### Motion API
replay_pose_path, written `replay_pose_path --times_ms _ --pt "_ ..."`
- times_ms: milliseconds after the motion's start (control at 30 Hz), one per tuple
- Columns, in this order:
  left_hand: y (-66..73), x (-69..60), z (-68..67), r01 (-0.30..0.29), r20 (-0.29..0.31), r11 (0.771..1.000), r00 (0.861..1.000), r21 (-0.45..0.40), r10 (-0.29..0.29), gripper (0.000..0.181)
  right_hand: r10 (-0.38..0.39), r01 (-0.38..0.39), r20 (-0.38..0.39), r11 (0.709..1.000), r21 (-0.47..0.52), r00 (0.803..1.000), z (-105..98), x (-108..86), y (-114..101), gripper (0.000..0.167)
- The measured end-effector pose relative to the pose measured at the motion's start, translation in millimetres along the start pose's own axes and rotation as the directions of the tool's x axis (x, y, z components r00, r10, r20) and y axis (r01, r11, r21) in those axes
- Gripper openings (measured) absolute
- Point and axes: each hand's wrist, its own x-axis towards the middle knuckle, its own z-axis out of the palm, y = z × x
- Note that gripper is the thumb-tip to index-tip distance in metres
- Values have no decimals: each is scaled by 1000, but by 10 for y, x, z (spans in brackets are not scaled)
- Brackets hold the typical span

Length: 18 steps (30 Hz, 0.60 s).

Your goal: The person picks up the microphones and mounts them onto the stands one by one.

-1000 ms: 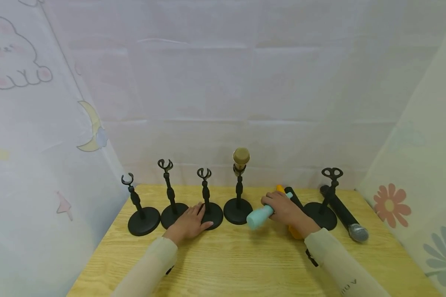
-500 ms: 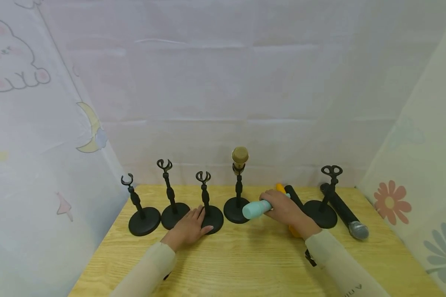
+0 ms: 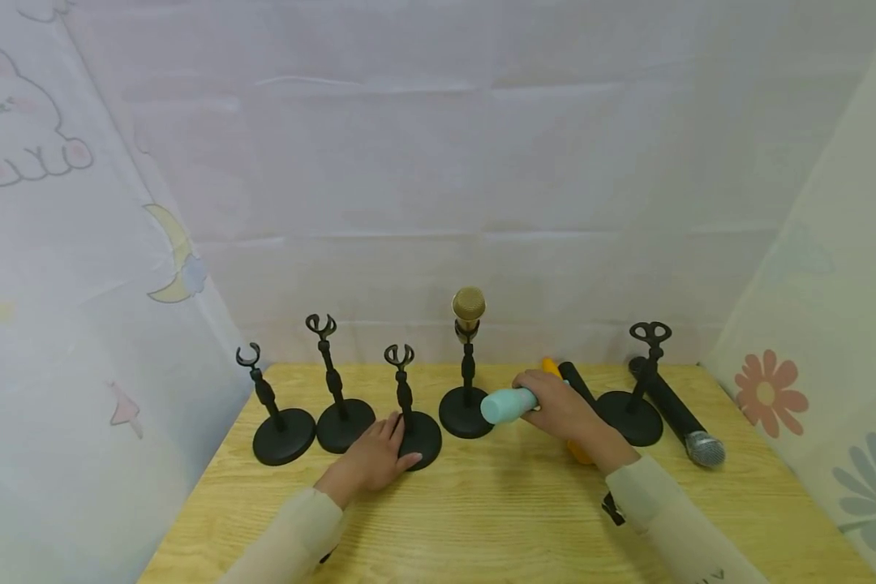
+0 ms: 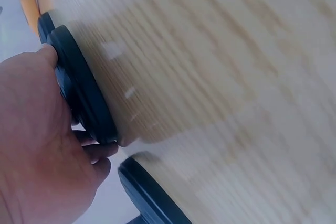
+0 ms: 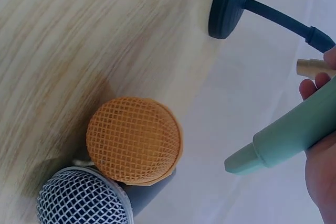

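My left hand [image 3: 371,456] grips the round black base of a microphone stand [image 3: 425,440], its cradle holding nothing. Seen from the left wrist, thumb and fingers span the edge of that base [image 4: 86,85]. My right hand [image 3: 564,412] holds a mint-green microphone [image 3: 508,405] above the table, its wide head pointing left. From the right wrist, the slim tail of the green microphone [image 5: 283,135] shows, fingers wrapped round its body. A gold microphone [image 3: 469,305] stands in the cradle of a stand [image 3: 465,412] between the hands.
Two stands with bare cradles, one at far left [image 3: 284,436] and one beside it [image 3: 345,426]. At right are another stand [image 3: 630,418], an orange microphone [image 5: 134,141], a black one [image 3: 577,381] and a silver-headed black one [image 3: 675,410], lying on the wooden table [image 3: 474,519].
My left hand has drawn its stand a little toward me, away from the back wall. The green microphone in my right hand has tipped, its head rising and swinging slightly left.
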Motion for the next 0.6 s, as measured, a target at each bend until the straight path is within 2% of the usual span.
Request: replay_pose_path --times_ms 100,400,600 --pt "41 -34 2 -5 1 1000 1000 15 5 82 -6 7 -18 1000 11 1000 -5 -1 -12 43" --pt "164 -91 30 -23 1 1000 1000 20 23 85 -87 88 -82 996 13 993 -37 7 -95 47" --pt "248 -138 104 -37 4 999 999 17 37 85 -92 95 -80 995 30 993 -62 2 -165 46"
